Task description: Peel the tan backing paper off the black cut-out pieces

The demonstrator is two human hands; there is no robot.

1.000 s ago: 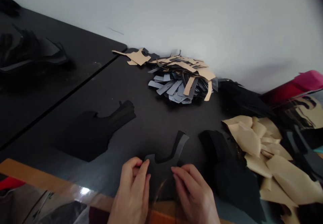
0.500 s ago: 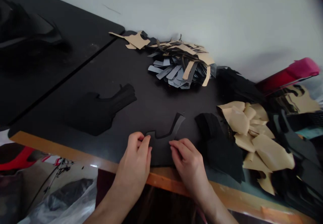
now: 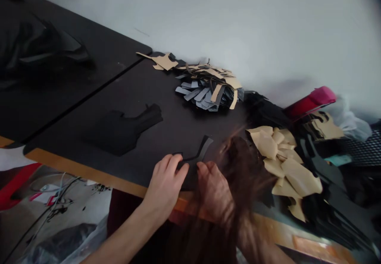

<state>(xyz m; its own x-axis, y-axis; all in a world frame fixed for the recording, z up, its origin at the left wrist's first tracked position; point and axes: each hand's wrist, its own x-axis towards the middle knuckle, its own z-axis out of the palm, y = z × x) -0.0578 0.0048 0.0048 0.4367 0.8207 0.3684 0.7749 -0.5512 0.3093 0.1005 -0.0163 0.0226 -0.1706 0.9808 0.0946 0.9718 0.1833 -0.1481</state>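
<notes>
A flat black cut-out piece (image 3: pixel 190 162), with a notch and a curved arm, lies at the table's front edge between my hands. My left hand (image 3: pixel 165 182) is closed, its bent fingers and thumb on the piece's left side. My right hand (image 3: pixel 214 190) pinches the right side below the curved arm. Loose dark hair (image 3: pixel 241 176) hangs over part of that hand and forearm. To the left lies a stack of similar black pieces (image 3: pixel 125 131). Another black stack, right of my right hand, is mostly behind the hair.
Grey and tan strips (image 3: pixel 208 87) are heaped by the wall. Crumpled tan backing paper (image 3: pixel 282 164) lies to the right, near more dark pieces (image 3: pixel 342 184). A pink-red object (image 3: pixel 311 102) stands behind. Dark pieces (image 3: pixel 53 49) also cover the left table.
The view has shifted and hair has swung in front of my right hand. My left fingers have moved slightly over the piece; both hands stay at it.
</notes>
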